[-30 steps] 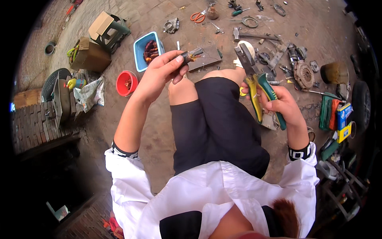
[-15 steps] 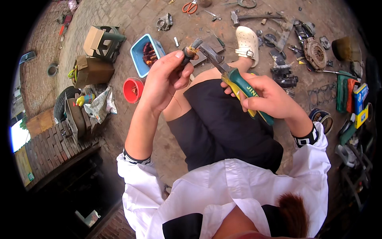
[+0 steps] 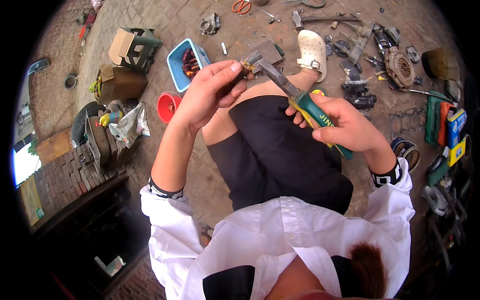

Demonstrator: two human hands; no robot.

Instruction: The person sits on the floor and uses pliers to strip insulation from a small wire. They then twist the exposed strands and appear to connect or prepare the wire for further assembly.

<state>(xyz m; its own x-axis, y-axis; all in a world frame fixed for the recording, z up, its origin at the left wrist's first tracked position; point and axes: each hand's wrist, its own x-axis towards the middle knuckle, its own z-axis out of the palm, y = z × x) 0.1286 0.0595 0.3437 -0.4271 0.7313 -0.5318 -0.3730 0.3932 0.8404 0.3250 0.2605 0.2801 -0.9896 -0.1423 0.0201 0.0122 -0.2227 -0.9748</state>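
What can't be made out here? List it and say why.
Head view, part in the left hand: partly covered by that hand and the pliers in the right hand.
Head view, orange-handled scissors: cut off by the top edge.
Head view, bits inside the red bucket: too small to identify.

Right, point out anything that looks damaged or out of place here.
The dark piece in the left hand looks damaged: its end, by the pliers, is frayed into loose yellowish strands. On the floor, a hammer and a round disc lie untidily among scattered parts.
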